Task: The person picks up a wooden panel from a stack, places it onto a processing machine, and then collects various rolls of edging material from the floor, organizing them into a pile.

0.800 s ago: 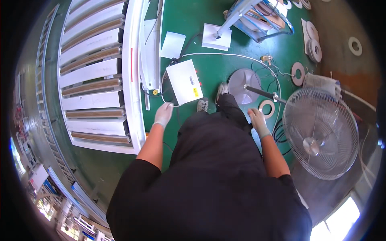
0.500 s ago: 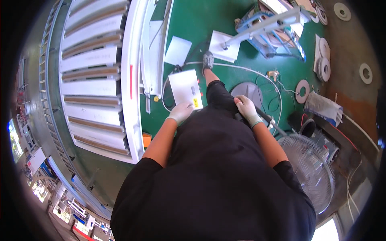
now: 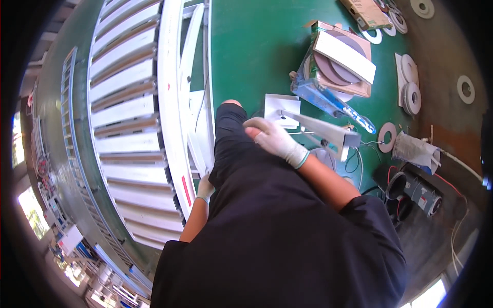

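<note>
Knee [image 3: 228, 115] raised under my right hand [image 3: 272, 138], which rests flat for balance; left hand [image 3: 205, 187] grips the white frame [image 3: 172, 102], steadying me

A black short-sleeved top and black trousers are worn. Each hand (left hand [image 3: 205, 188], right hand [image 3: 273, 138]) is covered by a whitish glove with a teal-edged cuff.

A white roller conveyor [image 3: 128, 128] runs along the left of the green floor [image 3: 257, 46]. Top right lies an open cardboard box [image 3: 341, 61] of grey discs, with white rings [image 3: 411, 92] beside it. A black motor [image 3: 416, 190] sits lower right.
</note>
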The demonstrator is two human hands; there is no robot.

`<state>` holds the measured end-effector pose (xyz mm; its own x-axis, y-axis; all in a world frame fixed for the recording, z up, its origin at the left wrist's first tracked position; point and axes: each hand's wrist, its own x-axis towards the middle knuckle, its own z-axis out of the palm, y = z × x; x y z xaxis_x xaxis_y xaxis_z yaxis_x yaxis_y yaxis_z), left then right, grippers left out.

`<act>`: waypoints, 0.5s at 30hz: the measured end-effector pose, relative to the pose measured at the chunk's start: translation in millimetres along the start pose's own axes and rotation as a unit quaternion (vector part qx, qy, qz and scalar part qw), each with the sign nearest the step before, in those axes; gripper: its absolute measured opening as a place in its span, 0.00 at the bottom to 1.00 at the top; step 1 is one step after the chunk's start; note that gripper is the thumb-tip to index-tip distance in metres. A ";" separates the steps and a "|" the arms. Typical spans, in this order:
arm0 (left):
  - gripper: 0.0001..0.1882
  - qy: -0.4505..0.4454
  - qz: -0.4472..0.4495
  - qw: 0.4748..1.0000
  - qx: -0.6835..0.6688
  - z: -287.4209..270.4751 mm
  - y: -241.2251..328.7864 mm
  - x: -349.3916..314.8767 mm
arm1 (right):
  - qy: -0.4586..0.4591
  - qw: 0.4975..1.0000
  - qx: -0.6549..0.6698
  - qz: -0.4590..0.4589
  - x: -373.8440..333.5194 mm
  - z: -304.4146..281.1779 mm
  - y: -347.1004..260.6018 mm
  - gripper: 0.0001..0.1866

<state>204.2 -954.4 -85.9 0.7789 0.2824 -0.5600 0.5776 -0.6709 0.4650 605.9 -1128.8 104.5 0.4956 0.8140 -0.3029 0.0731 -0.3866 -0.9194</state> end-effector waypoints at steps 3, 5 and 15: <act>0.17 -0.077 0.001 0.995 -0.062 -37.9 20.5 58.0 | -0.029 0.991 0.108 -0.074 35.7 -23.0 -56.1 0.17; 0.18 -0.119 0.000 0.990 -0.070 -66.0 6.0 114.3 | -0.031 0.989 0.131 -0.061 57.4 -54.0 -88.0 0.17; 0.19 -0.087 -0.085 0.983 -0.137 -346.8 -13.2 474.4 | 0.351 0.781 0.514 0.058 195.3 -161.4 -64.5 0.27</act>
<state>650.8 -573.8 -120.0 0.6260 0.2369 -0.7429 0.7580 -0.4086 0.5084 837.7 -1014.8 145.2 0.8262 0.2223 -0.5177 -0.5612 0.4059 -0.7213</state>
